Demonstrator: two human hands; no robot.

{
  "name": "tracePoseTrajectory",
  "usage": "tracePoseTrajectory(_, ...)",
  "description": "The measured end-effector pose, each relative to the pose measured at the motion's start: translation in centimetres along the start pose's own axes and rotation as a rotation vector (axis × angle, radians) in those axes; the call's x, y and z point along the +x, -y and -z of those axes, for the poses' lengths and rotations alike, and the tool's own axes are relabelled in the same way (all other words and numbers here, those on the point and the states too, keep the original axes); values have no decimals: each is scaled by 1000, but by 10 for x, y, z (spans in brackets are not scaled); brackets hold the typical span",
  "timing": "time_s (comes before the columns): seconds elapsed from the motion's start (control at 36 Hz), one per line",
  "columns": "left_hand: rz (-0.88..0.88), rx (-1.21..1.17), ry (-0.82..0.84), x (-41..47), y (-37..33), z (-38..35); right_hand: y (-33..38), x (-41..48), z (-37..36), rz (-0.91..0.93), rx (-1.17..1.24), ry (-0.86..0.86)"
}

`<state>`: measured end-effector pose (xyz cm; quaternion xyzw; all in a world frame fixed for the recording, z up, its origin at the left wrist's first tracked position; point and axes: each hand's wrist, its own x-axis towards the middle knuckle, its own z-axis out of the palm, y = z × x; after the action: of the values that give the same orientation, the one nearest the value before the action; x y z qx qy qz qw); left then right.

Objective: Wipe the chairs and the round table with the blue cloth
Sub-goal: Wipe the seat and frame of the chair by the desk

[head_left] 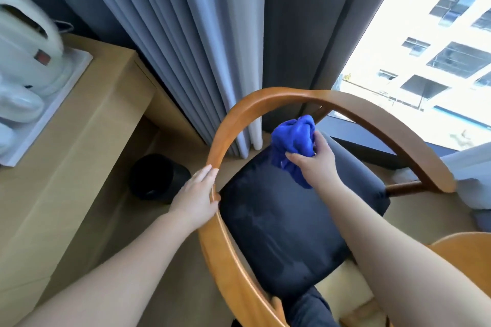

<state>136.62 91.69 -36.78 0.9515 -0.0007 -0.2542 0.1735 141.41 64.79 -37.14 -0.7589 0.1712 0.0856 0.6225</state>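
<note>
My left hand [196, 194] grips the chair [393, 138] on the left of its curved wooden rail [227, 133], and to its right the bunched blue cloth [292, 141], clutched in my right hand [316, 162] above the dark seat [279, 220], sits just short of the rail's far bend.

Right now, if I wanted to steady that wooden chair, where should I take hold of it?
Probably the curved wooden rail of the chair, taken from its outer left side, as the left hand does. The rail is a slim band with open space beneath, so fingers and thumb can close around it. The right hand is busy with the blue cloth.
</note>
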Motion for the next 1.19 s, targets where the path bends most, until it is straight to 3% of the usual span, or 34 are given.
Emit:
tracePoseTrajectory(0.25, -44, 409, 154, 33, 53, -38, -27, 110, -37, -113, -69, -283)
tracePoseTrajectory(0.47, -19, 385, 190, 42, 61, -46, -26, 147, -74, -152, 2, -355)
tracePoseTrajectory(0.56, 19, 392, 221, 41, 52, -44, -27, 138, -94, -155, 36, -301)
tracePoseTrajectory(0.83, 11, 373, 252, 41, 48, -39, -61, 45, -165, -66, -154, 103)
tracePoseTrajectory(0.92, 14, 364, 256, 41, 48, -39, -67, 38, -170, -92, -132, 123)
tracePoseTrajectory(1.03, 40, 349, 264, 41, 48, -41, -62, 57, -167, -100, -152, 54)
tracePoseTrajectory(1.19, 45, 353, 229, 42, 51, -46, -41, 115, -140, -174, 34, -263)
